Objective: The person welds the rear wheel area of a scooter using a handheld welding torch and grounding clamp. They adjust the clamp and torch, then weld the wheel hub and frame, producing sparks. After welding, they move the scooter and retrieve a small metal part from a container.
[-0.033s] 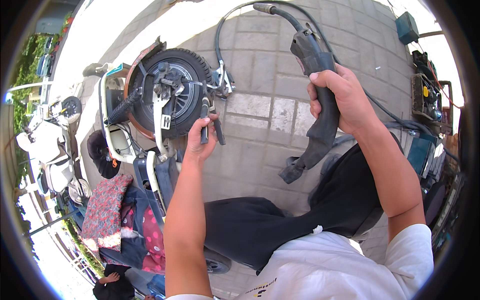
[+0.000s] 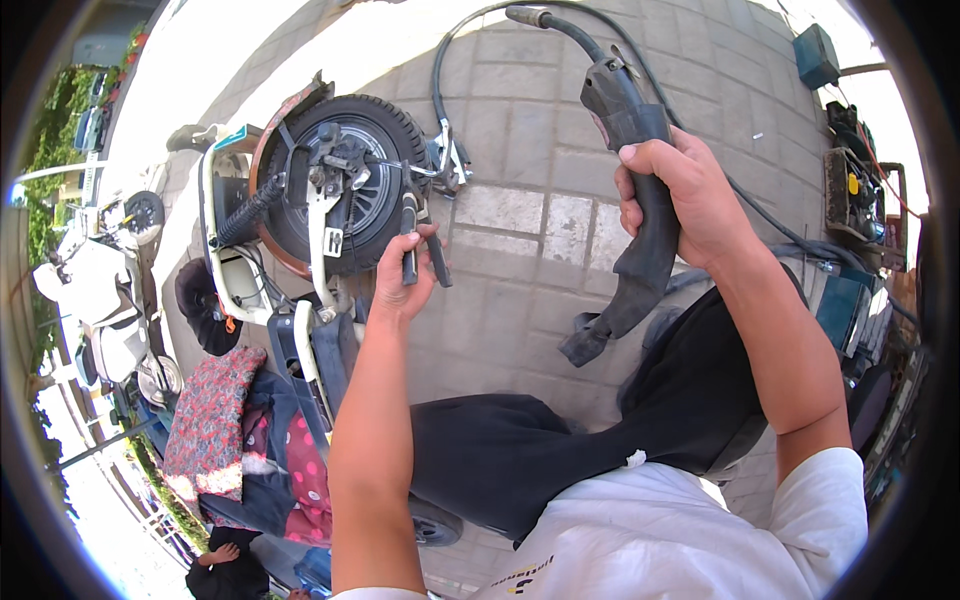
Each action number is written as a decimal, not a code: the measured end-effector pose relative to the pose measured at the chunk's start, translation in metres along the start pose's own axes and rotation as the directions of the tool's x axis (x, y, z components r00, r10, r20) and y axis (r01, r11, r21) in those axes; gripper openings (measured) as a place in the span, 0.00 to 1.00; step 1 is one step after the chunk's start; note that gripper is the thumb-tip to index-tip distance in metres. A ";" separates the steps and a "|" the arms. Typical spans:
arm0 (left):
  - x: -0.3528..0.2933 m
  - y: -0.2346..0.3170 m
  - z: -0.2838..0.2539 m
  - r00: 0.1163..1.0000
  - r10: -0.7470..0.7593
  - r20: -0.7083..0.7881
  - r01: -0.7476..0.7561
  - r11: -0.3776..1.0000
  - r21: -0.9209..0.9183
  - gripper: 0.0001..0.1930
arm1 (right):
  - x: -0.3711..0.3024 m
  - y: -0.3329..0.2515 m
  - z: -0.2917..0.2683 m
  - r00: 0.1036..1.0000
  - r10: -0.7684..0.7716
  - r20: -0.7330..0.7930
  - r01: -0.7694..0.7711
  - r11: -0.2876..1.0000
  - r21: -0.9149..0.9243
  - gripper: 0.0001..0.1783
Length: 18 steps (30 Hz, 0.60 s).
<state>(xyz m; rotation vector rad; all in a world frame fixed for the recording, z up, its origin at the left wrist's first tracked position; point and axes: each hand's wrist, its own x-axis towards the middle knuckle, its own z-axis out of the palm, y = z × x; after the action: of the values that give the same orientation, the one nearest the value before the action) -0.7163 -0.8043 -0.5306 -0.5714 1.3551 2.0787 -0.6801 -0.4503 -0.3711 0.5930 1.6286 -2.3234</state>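
- Container: a dark, open-topped rectangular crate (image 2: 868, 252) stands on the grey brick pavement (image 2: 505, 95) at the far right; it holds dark items, too small to identify, and one small yellow item (image 2: 853, 184).
- Torch: a black, curved welding torch (image 2: 650, 220) with a bent neck and a metallic tubular nozzle (image 2: 526, 16); its nozzle points to the upper left; its lower end is a loose black sleeve, bent and ragged at the tip.
- Torch location: above the pavement, right of centre; the right hand (image 2: 695, 190) is wrapped round its grip.
- Pliers: a hand tool with two dark, straight handles (image 2: 409, 215); located just beside the spoked wheel with black rubber tyre (image 2: 378, 205); the left hand (image 2: 400, 272) grips the handles, which stand slightly apart; whether the jaws bite on anything cannot be told.
- Surroundings: a black flexible cable (image 2: 437, 85) loops over the pavement beyond both hands.
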 end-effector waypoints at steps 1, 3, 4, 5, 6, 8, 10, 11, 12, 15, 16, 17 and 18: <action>-0.002 0.000 0.004 0.999 -0.003 -0.042 0.002 1.000 -0.014 0.18 | 0.001 0.001 0.001 1.000 0.003 0.002 -0.003 1.000 -0.002 0.10; -0.007 0.005 0.007 0.996 -0.006 -0.084 0.010 0.999 0.047 0.19 | 0.003 0.002 0.004 1.000 0.010 0.006 -0.009 1.000 -0.008 0.10; -0.009 0.007 0.008 0.996 -0.012 -0.090 0.020 0.996 0.085 0.19 | 0.004 0.003 0.004 1.000 0.010 0.016 -0.010 1.000 -0.008 0.10; -0.010 0.008 0.009 0.995 -0.019 -0.095 0.030 0.992 0.122 0.18 | 0.005 0.004 0.004 1.000 0.010 0.025 -0.010 1.000 -0.008 0.10; -0.010 0.009 0.009 0.995 -0.037 -0.089 0.050 0.987 0.151 0.18 | 0.005 0.005 0.004 0.999 0.010 0.034 -0.010 1.000 -0.007 0.10; -0.010 0.010 0.009 0.994 -0.076 -0.075 0.090 0.974 0.210 0.16 | 0.004 0.004 0.008 1.000 0.015 0.026 -0.015 1.000 0.001 0.10; -0.009 0.011 0.009 0.991 -0.105 -0.086 0.124 0.960 0.253 0.16 | 0.003 0.004 0.010 0.999 0.026 0.032 -0.026 1.000 -0.002 0.10; -0.009 0.011 0.009 0.989 -0.120 -0.091 0.140 0.951 0.274 0.17 | 0.003 0.004 0.010 0.999 0.032 0.038 -0.032 0.999 -0.009 0.10; -0.011 0.011 0.016 0.980 -0.095 -0.175 0.145 0.941 0.307 0.16 | 0.004 0.005 0.009 0.998 0.040 0.046 -0.039 0.999 -0.017 0.10; -0.010 0.005 0.032 0.954 -0.072 -0.291 0.180 0.913 0.366 0.15 | 0.003 0.006 0.008 0.997 0.057 0.052 -0.056 0.998 -0.018 0.09; -0.008 0.003 0.027 0.961 -0.101 -0.258 0.193 0.912 0.363 0.15 | 0.002 0.007 0.009 0.996 0.061 0.058 -0.060 0.998 -0.013 0.10; -0.006 0.002 0.023 0.966 -0.129 -0.226 0.206 0.910 0.360 0.16 | 0.002 0.006 0.010 0.996 0.065 0.063 -0.064 0.998 -0.007 0.10; -0.004 0.002 0.020 0.963 -0.175 -0.206 0.233 0.925 0.300 0.16 | 0.002 0.007 0.010 0.996 0.068 0.066 -0.068 0.998 -0.001 0.11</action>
<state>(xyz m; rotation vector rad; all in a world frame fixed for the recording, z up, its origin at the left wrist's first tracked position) -0.7153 -0.7875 -0.5183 -0.7321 1.6198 1.6261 -0.6808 -0.4618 -0.3752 0.5563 1.5539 -2.2709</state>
